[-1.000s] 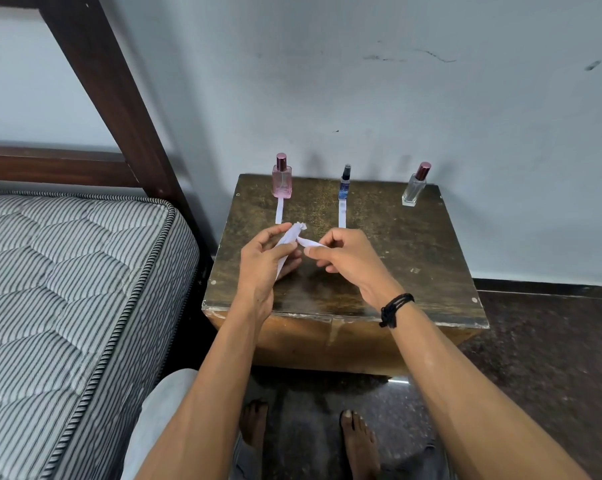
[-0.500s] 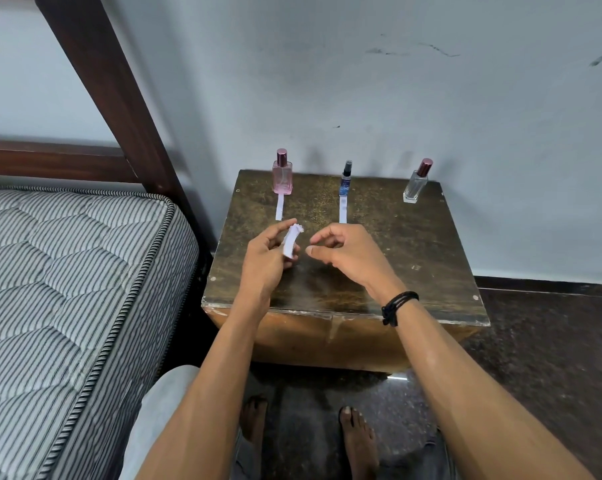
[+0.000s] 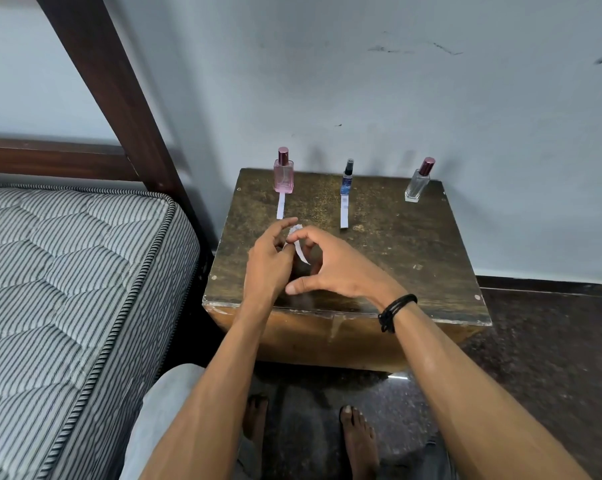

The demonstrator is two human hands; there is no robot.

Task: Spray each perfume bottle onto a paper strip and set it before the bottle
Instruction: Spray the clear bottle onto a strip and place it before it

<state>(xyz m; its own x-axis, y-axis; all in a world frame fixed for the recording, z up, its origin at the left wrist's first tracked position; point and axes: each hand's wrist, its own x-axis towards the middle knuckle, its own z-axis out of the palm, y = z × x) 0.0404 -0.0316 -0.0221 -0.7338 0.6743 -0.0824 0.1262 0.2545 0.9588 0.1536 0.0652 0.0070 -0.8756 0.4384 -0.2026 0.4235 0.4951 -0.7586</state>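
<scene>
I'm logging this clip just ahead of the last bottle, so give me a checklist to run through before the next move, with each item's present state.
1. Pink bottle has the left strip before it: ok.
2. Blue bottle has the middle strip before it: ok.
3. Clear bottle has a strip before it: not ok, none lies there.
4. Clear bottle stands upright on the table: ok.
5. Fresh paper strip is in hand: ok, the left hand pinches it.
6. Right hand is free for the bottle: cannot tell, its forefinger is at the strip's top end.
</scene>
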